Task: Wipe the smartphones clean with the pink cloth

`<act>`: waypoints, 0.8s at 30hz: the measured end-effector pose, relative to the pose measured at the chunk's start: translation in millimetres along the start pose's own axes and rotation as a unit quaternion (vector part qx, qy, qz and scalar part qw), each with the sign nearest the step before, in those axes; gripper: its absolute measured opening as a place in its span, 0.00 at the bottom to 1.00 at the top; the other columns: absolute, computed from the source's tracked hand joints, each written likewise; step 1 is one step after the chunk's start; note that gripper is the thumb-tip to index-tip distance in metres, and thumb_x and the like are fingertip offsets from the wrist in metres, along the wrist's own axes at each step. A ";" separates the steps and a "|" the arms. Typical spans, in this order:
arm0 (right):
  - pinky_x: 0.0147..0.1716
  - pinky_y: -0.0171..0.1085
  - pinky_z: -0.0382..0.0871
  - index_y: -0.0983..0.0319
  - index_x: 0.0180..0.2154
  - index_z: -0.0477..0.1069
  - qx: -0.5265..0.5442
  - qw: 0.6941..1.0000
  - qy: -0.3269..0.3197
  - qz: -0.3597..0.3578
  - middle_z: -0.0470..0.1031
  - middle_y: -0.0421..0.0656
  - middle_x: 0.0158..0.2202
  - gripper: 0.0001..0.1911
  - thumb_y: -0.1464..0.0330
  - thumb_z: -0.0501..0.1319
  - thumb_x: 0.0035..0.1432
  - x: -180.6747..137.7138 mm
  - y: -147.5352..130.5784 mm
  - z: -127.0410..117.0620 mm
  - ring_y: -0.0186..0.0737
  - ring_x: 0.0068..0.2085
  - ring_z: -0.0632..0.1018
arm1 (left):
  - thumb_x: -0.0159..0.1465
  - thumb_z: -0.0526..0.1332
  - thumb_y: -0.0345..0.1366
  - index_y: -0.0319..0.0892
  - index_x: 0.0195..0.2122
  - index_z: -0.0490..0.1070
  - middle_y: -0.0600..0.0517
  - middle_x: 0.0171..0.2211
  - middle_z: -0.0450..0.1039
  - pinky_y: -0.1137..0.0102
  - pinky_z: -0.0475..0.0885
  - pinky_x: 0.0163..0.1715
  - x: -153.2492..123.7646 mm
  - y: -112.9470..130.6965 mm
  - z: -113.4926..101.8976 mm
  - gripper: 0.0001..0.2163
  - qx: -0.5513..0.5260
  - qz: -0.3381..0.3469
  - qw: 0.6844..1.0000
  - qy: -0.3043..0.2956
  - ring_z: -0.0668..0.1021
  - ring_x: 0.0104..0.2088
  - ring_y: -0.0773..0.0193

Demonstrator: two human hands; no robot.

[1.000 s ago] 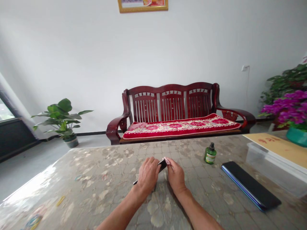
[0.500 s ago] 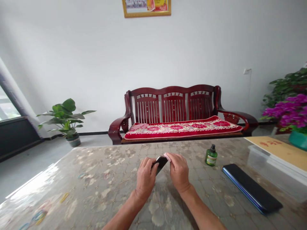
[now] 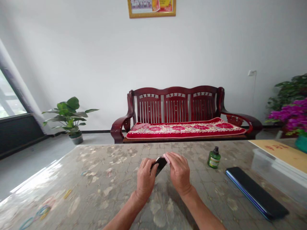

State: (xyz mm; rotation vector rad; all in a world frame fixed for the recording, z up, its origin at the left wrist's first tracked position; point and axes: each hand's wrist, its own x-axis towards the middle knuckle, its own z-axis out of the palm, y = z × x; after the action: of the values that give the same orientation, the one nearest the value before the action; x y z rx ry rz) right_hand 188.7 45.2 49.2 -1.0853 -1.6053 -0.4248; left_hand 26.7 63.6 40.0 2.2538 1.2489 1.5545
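My left hand [image 3: 145,179] grips a small dark phone-like object [image 3: 160,164], tilted up above the patterned table [image 3: 96,179]. My right hand [image 3: 179,174] is closed on a small pink cloth [image 3: 166,157] pressed against the upper end of that object. Both hands are close together at the table's middle. A small green bottle with a black cap [image 3: 214,158] stands upright to the right of my right hand. A larger dark phone [image 3: 255,192] lies flat further right.
A clear plastic box with a yellow board on top [image 3: 278,156] sits at the right edge. Coloured rubber bands [image 3: 40,212] lie near the left front. Beyond the table stand a red wooden bench [image 3: 182,118], a potted plant [image 3: 69,118] and purple flowers [image 3: 291,113].
The dark object has been lifted off the table and held higher between both hands. The view has tilted slightly upward and to the left.
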 end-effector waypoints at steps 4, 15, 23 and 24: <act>0.52 0.42 0.66 0.57 0.51 0.74 0.015 1.000 -0.013 -0.014 0.80 0.44 0.47 0.17 0.74 0.53 0.67 6.1 -10.9 1.1 0.41 0.52 0.76 | 0.68 0.55 0.36 0.45 0.36 0.70 0.52 0.32 0.70 0.66 0.69 0.37 -0.7 -1.8 2.1 0.06 -0.025 -0.001 0.999 0.025 0.73 0.35 0.59; 0.51 0.45 0.72 0.60 0.48 0.77 0.289 0.896 -0.038 0.336 0.80 0.46 0.47 0.18 0.58 0.59 0.62 -19.7 5.4 30.6 0.49 0.49 0.79 | 0.65 0.57 0.43 0.44 0.36 0.71 0.52 0.32 0.72 0.67 0.70 0.35 0.1 -13.3 19.8 0.09 -0.144 -0.154 0.970 0.122 0.75 0.33 0.59; 0.52 0.45 0.72 0.61 0.47 0.76 0.327 0.877 -0.040 0.351 0.80 0.48 0.46 0.18 0.61 0.60 0.58 -22.4 3.5 36.8 0.48 0.49 0.79 | 0.66 0.56 0.48 0.43 0.40 0.70 0.53 0.31 0.74 0.70 0.72 0.32 -10.0 -11.7 30.7 0.14 -0.196 -0.202 0.949 0.141 0.77 0.32 0.59; 0.51 0.45 0.72 0.61 0.47 0.76 0.329 0.876 -0.039 0.351 0.80 0.47 0.46 0.18 0.63 0.61 0.57 -22.4 4.2 37.2 0.48 0.48 0.79 | 0.66 0.56 0.48 0.43 0.40 0.69 0.53 0.31 0.74 0.70 0.72 0.32 -11.4 -12.1 32.0 0.14 -0.204 -0.206 0.947 0.141 0.77 0.33 0.59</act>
State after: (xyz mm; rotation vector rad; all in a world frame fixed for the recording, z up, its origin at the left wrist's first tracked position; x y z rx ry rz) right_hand 170.2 65.5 15.3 -1.0518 -1.1565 0.6217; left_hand 45.0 74.2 10.7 1.4490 1.2189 1.7960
